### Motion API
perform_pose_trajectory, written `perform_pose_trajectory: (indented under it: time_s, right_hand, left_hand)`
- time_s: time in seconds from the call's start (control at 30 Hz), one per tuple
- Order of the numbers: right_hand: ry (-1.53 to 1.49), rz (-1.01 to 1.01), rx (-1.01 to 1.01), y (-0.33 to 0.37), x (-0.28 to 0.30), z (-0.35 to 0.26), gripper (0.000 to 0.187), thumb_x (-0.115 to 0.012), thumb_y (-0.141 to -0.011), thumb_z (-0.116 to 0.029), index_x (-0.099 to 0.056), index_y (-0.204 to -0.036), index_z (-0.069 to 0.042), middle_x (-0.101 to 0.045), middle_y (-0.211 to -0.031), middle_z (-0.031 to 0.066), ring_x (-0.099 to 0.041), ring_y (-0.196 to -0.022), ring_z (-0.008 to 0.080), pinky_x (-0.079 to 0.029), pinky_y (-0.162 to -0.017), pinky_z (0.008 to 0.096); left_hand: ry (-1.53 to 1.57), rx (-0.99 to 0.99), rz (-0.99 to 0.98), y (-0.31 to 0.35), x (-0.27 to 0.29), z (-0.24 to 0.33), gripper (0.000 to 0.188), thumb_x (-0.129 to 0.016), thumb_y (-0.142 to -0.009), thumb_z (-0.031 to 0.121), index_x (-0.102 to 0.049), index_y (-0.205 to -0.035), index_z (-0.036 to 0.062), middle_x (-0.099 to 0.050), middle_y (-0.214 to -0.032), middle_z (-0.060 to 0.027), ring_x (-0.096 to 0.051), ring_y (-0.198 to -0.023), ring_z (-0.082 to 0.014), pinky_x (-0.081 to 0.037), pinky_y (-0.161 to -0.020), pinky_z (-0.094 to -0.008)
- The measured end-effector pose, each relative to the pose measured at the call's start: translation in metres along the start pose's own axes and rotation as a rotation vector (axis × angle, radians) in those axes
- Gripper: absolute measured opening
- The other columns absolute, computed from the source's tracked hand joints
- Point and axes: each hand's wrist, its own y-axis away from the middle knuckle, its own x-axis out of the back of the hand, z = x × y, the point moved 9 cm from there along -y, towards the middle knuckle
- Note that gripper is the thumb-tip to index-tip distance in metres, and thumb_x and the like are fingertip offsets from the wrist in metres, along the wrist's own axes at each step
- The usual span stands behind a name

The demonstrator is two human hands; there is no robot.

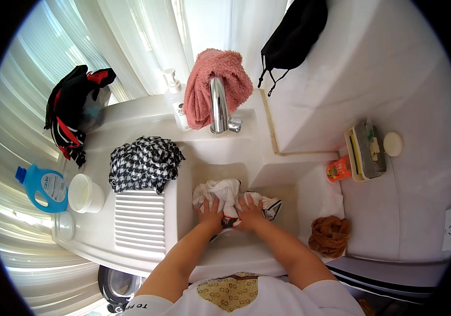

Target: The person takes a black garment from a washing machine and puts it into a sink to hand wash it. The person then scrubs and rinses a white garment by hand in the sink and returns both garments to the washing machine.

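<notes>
A wet, crumpled white garment (224, 190) with dark trim lies in the sink basin (186, 226), in shallow, cloudy water. My left hand (209, 215) grips its left part, fingers pointing away from me. Close beside it, my right hand (250, 215) is closed on the right part of the same garment. A small dark and red patch of the cloth shows between the two hands. My fingertips are partly sunk in the folds. Above the far side of the basin stands a chrome faucet (218, 105) with a pink towel (201, 89) draped behind it.
Left of the basin are a ribbed washboard (140, 224), a black-and-white checked cloth (146, 163), a white tub (86, 194) and a blue detergent bottle (46, 189). A pump bottle (175, 100) stands behind. At right are a brown cloth (329, 235), an orange container (338, 169) and a caddy (365, 152).
</notes>
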Motion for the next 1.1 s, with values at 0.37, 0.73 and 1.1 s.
perform_pose_trajectory:
  time_s: [0.37, 0.73, 1.1]
  right_hand:
    - [-0.336, 0.635, -0.381, 0.002, 0.033, 0.022, 0.050, -0.072, -0.066, -0.032, -0.059, -0.112, -0.017, -0.049, -0.123, 0.0158, -0.045, -0.116, 0.0320, -0.041, -0.089, 0.0489]
    - [-1.824, -0.186, 0.609, 0.039, 0.095, -0.062, 0.030, -0.048, -0.058, 0.005, -0.060, -0.085, -0.001, -0.061, -0.084, 0.0084, -0.060, -0.081, 0.0196, -0.048, -0.071, 0.0278]
    - [-2.154, 0.396, 0.119, 0.003, 0.049, -0.014, 0.051, -0.059, -0.082, -0.023, -0.039, -0.125, -0.003, -0.053, -0.108, 0.0125, -0.057, -0.094, 0.0261, -0.051, -0.080, 0.0381]
  left_hand:
    - [1.405, 0.552, 0.566, -0.044, -0.073, -0.080, 0.062, -0.064, -0.079, 0.040, -0.045, -0.128, 0.0065, -0.044, -0.131, -0.0181, -0.047, -0.118, -0.0325, -0.036, -0.100, -0.0381]
    - [2.618, -0.012, -0.398, -0.013, 0.014, -0.004, 0.039, -0.046, -0.087, 0.022, -0.050, -0.116, -0.0036, -0.058, -0.108, -0.0204, -0.059, -0.098, -0.0337, -0.046, -0.088, -0.0514]
    - [2.684, -0.452, -0.403, 0.026, 0.084, 0.032, 0.041, -0.041, -0.088, 0.033, -0.053, -0.116, 0.0060, -0.058, -0.114, -0.0125, -0.057, -0.102, -0.0304, -0.049, -0.078, -0.0480]
